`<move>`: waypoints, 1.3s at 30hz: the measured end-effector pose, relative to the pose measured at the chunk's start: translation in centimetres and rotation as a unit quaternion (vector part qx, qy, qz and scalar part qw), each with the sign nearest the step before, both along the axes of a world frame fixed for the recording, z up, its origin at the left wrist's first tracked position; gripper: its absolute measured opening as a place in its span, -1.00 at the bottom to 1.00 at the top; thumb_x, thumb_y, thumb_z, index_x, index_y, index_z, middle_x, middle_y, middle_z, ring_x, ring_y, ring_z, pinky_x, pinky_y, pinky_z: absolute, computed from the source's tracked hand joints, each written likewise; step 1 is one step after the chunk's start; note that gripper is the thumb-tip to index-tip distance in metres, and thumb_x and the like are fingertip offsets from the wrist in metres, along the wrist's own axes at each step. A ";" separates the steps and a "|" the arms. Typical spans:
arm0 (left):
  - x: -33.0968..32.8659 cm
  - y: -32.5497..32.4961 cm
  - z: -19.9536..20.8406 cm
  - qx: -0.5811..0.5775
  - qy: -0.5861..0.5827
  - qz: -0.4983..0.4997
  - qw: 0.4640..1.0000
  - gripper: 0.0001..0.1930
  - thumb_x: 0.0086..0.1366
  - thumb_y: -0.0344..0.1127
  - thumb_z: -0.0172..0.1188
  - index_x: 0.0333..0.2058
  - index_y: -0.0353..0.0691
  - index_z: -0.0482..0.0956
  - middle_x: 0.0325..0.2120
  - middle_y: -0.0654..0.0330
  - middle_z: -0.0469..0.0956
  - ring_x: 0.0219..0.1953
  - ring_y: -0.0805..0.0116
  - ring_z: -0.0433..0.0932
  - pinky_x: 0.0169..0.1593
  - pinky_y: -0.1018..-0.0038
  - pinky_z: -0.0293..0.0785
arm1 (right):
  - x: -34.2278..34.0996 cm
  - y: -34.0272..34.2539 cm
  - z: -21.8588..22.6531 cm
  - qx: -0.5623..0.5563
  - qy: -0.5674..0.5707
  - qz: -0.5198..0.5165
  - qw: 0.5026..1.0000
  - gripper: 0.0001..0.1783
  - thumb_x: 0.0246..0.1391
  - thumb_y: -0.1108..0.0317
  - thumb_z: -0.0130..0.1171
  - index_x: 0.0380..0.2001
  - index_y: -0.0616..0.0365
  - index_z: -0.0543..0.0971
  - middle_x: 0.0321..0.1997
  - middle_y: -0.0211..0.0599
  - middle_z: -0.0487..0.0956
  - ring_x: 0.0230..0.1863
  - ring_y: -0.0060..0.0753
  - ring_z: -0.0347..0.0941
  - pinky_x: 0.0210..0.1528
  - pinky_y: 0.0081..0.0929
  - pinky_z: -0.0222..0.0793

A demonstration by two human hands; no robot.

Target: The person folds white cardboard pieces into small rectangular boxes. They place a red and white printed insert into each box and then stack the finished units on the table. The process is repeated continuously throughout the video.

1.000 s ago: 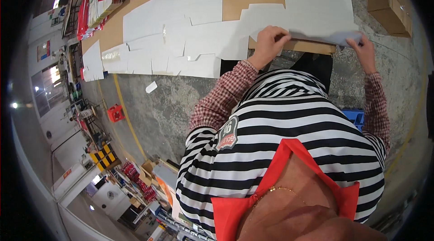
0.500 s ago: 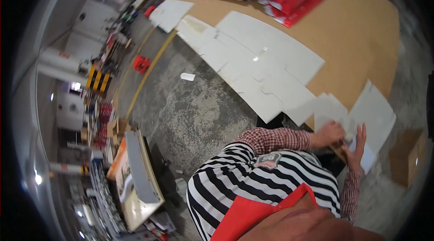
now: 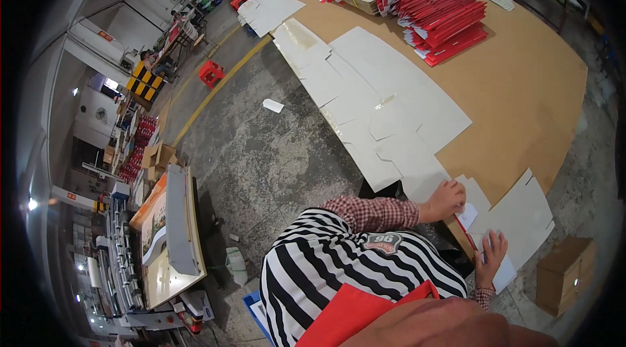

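Here the person leans over the near corner of the bench (image 3: 521,86), both hands down on a white cardboard sheet (image 3: 521,216) that lies across that corner and hangs a little past the edge. The left hand (image 3: 445,200) rests on the sheet's inner end with the fingers curled — whether it pinches the card or only presses on it cannot be told from this angle. The right hand (image 3: 490,249) lies open, fingers spread flat on the card just beside the bench edge, with something thin and red at its fingertips, too small to identify.

To handle the sheet well, it looks wise to keep the flat hand bearing down as an anchor while the curled hand works — a thin die-cut card will likely slide on the smooth brown top and bend at its slots if lifted from one end only.

The sheet sits directly under both hands, the two set near each other along the same edge. Further up the bench a row of overlapping white card blanks (image 3: 385,99) runs away from the hands, and stacks of red folded cartons (image 3: 443,8) stand well apart at the far end. A brown cardboard box (image 3: 564,275) sits on the floor beside the right hand.
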State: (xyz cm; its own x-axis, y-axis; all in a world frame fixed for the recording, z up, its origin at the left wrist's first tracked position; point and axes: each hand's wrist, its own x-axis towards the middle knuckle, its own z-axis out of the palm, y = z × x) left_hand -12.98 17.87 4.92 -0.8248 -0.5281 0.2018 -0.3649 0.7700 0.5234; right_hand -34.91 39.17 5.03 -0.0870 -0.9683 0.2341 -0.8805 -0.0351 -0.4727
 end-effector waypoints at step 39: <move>2.4 -12.0 4.4 0.299 -0.104 -0.022 0.948 -0.59 -0.06 -0.10 0.51 -0.36 -0.24 0.59 -0.46 0.05 0.62 -0.37 0.07 0.61 -0.35 0.24 0.47 | 0.2 -2.3 -0.6 0.018 0.109 -0.098 0.989 -0.37 0.17 0.12 0.20 0.26 0.09 0.36 0.36 -0.05 0.26 0.37 0.10 0.10 0.40 0.01 -0.04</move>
